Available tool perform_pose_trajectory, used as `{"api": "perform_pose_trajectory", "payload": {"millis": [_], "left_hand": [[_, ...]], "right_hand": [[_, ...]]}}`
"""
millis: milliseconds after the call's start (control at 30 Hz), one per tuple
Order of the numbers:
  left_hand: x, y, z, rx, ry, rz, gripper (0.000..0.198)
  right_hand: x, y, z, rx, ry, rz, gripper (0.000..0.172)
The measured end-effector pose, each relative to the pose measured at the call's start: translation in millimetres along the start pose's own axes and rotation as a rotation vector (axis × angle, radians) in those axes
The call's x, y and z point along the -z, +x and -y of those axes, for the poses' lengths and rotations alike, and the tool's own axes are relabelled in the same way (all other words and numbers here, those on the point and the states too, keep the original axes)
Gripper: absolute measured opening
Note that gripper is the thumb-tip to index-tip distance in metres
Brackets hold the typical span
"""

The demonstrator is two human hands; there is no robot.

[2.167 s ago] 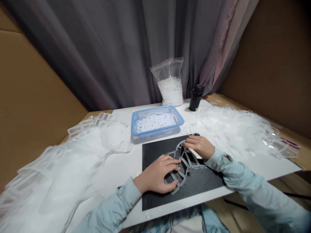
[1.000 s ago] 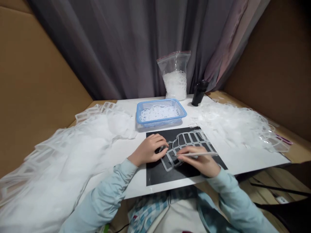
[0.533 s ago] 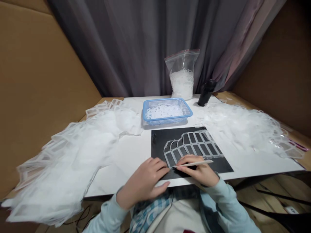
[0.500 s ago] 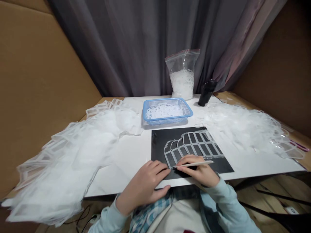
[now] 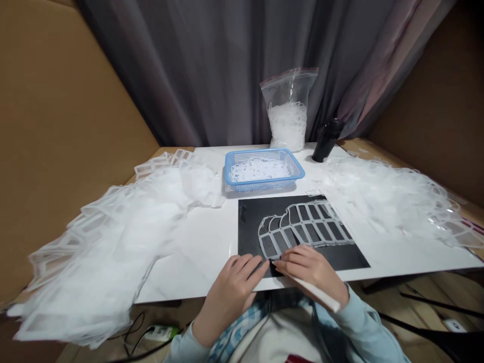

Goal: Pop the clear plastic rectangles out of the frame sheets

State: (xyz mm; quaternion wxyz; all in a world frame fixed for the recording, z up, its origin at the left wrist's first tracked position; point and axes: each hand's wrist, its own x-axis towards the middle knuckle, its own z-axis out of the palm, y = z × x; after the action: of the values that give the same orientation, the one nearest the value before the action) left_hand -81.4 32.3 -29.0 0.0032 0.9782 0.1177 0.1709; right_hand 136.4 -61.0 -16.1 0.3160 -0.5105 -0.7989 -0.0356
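Note:
A translucent plastic sheet (image 5: 302,237) with rows of rectangular openings lies on a black mat (image 5: 251,227). My right hand (image 5: 312,269) is closed around a slim white pen-shaped tool (image 5: 317,294). The tool's tip meets the near left corner of the sheet, and its back end slants down toward my right wrist; what kind of tip it has is too small to make out. My left hand (image 5: 236,282) rests at the mat's near edge, fingers stretched out. Its index fingertip touches that same corner beside the tool tip, while the thumb is mostly hidden underneath.
Piled translucent sheets (image 5: 124,242) cover the table's left side, and a loose heap of clear pieces (image 5: 385,201) the right. Behind the mat sit a blue basket (image 5: 264,185) of white bits, a filled zip bag (image 5: 289,121) and a black bottle (image 5: 327,141). Cardboard walls (image 5: 68,101) flank the table.
The white tool's back end has swung from pointing right to pointing down toward my right wrist. My left hand has shifted slightly, its thumb now tucked under. The view has moved a little.

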Motion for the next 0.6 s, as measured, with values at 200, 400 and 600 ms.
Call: {"api": "perform_pose_trajectory", "payload": {"millis": [200, 400, 600], "left_hand": [[-0.6, 1, -2, 0.021, -0.028, -0.001, 0.064], [0.0, 1, -1, 0.053, -0.072, 0.020, 0.068], [-0.6, 1, -1, 0.060, -0.090, 0.023, 0.069]], "right_hand": [[3, 3, -5, 0.089, -0.217, -0.050, 0.023], [16, 24, -31, 0.105, -0.356, 0.074, 0.020], [30, 46, -66, 0.108, -0.458, 0.302, 0.015]]}}
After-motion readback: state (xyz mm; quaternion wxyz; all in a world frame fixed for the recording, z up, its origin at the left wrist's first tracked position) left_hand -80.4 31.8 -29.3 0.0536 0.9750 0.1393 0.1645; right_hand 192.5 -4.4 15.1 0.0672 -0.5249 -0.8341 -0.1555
